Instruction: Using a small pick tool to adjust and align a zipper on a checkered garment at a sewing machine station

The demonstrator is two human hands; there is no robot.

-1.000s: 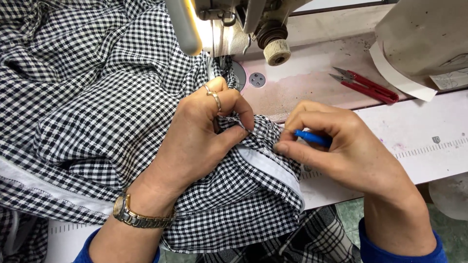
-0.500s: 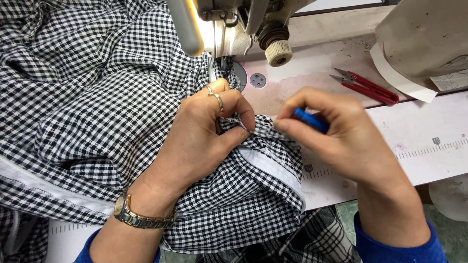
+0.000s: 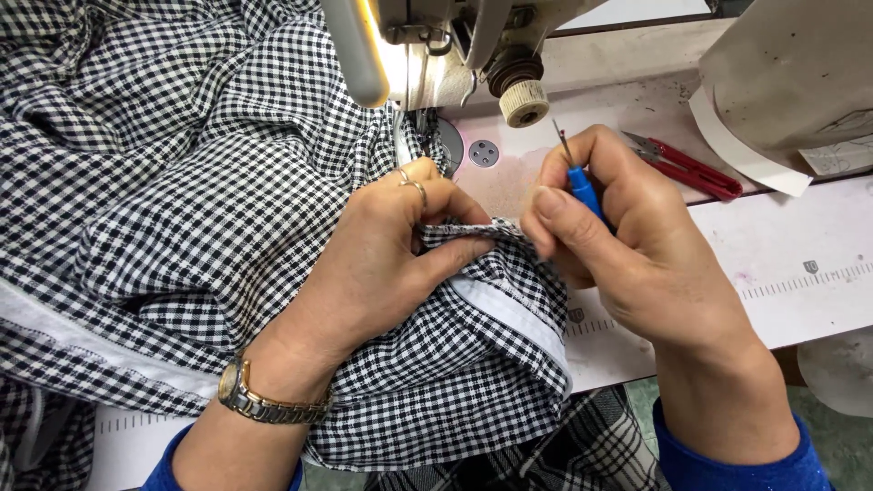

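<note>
In the head view, a fold of the black-and-white checked fabric [image 3: 227, 209] is pinched by the left hand [image 3: 382, 264] near the worktop's middle. The blue-handled seam ripper [image 3: 575, 173] — half a second ago held low against the cloth — is now raised, gripped in the closed right hand [image 3: 637, 255], so that stitch looks cut.
</note>
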